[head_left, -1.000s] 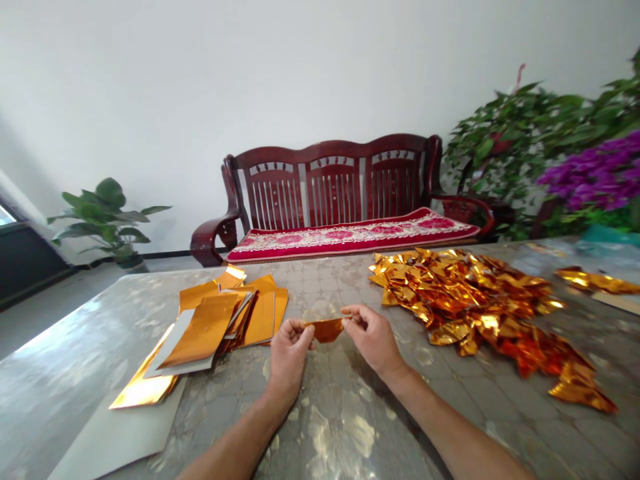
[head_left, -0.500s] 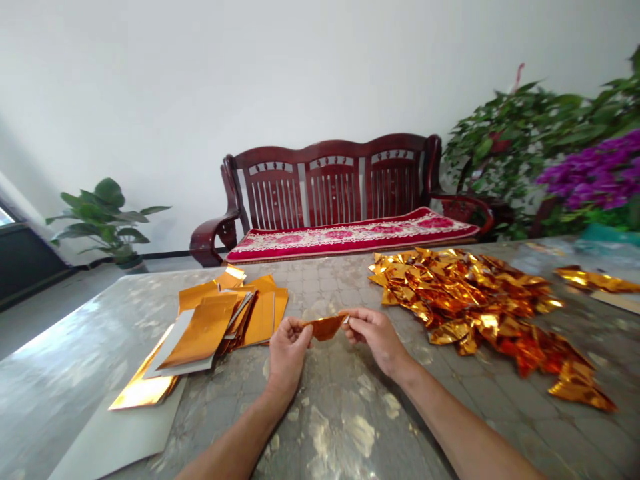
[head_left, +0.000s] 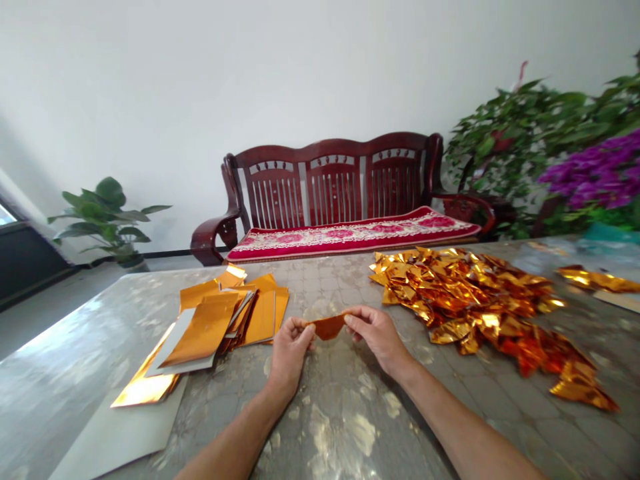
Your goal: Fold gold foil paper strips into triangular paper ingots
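A small folded piece of gold foil paper (head_left: 329, 327) is stretched between my two hands, above the middle of the table. My left hand (head_left: 292, 353) pinches its left end between thumb and fingers. At its right end, my right hand (head_left: 374, 335) has the other corner in a pinch. Flat gold foil sheets (head_left: 203, 330), some with pale backs showing, lie in a loose stack left of my left hand. To the right of my right hand spreads a heap of folded gold foil pieces (head_left: 465, 293), shiny and pointed at the ends.
The table (head_left: 330, 427) has a patterned grey cover. A pale sheet (head_left: 125, 427) lies under the stack at the left. Clear plastic (head_left: 545, 252) and another gold piece (head_left: 595, 277) are at the far right. Beyond the table stand a wooden bench (head_left: 333, 180) and potted plants (head_left: 107, 213).
The right thumb has shifted slightly on the foil's right end, and the pale bit that showed there is now covered. Both hands keep their hold; the piles are unchanged.
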The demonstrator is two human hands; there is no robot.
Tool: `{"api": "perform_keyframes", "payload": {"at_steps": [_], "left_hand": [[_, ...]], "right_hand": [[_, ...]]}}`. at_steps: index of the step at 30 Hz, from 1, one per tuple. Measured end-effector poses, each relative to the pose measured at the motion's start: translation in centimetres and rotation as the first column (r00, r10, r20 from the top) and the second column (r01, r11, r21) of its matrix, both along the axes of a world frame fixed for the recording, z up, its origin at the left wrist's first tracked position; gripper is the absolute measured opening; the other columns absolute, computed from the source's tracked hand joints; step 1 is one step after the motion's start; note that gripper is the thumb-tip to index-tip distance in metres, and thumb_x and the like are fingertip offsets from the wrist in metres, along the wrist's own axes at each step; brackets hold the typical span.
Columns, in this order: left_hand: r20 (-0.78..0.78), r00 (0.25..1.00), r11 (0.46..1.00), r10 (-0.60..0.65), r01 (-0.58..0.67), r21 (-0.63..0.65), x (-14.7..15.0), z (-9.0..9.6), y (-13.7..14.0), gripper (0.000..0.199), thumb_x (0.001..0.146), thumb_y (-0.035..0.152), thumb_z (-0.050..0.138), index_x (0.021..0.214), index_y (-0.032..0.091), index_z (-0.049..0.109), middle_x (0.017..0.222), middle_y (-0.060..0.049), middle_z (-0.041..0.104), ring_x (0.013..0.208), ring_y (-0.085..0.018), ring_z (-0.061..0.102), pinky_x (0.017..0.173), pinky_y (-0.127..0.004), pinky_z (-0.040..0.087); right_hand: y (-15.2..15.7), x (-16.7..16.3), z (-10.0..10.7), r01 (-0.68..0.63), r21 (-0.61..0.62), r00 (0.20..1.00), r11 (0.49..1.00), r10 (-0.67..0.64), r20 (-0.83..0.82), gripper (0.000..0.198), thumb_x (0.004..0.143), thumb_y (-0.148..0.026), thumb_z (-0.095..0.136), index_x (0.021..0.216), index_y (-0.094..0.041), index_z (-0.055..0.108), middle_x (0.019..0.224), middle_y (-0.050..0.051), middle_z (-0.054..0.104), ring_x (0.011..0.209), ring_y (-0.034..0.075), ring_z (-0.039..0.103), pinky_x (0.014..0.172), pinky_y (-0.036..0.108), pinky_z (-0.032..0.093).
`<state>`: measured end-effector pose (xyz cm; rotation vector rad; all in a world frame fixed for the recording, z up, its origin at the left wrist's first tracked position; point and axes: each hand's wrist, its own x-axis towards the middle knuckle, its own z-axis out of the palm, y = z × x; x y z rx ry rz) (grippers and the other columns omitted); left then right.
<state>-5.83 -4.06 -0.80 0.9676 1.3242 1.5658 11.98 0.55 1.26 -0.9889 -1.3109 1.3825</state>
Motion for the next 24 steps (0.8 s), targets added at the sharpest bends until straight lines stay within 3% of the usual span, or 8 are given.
{"api": "perform_keyframes", "payload": {"at_steps": [11,16,20,24], "left_hand": [[-0.002,0.997,0.995,-0.082,0.082,0.052,0.1,0.6,-0.1,0.036,0.069,0.044,0.077,0.075,0.018,0.053,0.056,0.005,0.060,0.047,-0.007,0.053,0.049,-0.017,0.042],[0.000,0.997,0.996,-0.075,0.075,0.038,0.3,0.3,0.3,0.037,0.067,0.043,0.078,0.077,0.018,0.051,0.058,0.006,0.058,0.046,-0.007,0.053,0.047,-0.018,0.046],[0.027,0.996,0.995,-0.080,0.079,0.067,0.3,0.0,0.5,0.040,0.067,0.039,0.076,0.092,0.019,0.055,0.063,0.008,0.059,0.049,-0.009,0.056,0.046,-0.020,0.049],[-0.043,0.997,0.997,-0.061,0.062,0.034,-0.1,-0.3,0.5,0.031,0.069,0.038,0.074,0.088,0.018,0.058,0.059,0.004,0.063,0.049,-0.010,0.058,0.050,-0.020,0.049]], "right_hand": [[0.3,-0.1,0.1,0.072,0.134,0.985,0.988,-0.092,0.148,0.022,0.070,-0.039,0.066,0.070,-0.017,0.065,0.054,-0.003,0.057,0.051,0.011,0.047,0.050,0.024,0.036],[0.8,-0.1,-0.4,0.035,0.215,0.971,0.976,-0.084,0.222,0.019,0.073,-0.037,0.062,0.069,-0.019,0.061,0.055,-0.004,0.055,0.052,0.012,0.047,0.051,0.024,0.036],[1.1,0.0,-1.3,0.031,0.350,0.959,0.936,-0.127,0.253,0.013,0.075,-0.031,0.061,0.080,-0.019,0.062,0.068,-0.002,0.062,0.064,0.014,0.056,0.061,0.025,0.043],[0.6,0.2,-1.5,-0.052,0.449,0.920,0.892,-0.133,0.370,0.006,0.080,-0.025,0.058,0.081,-0.021,0.063,0.073,-0.002,0.065,0.070,0.015,0.060,0.068,0.026,0.045]]}}
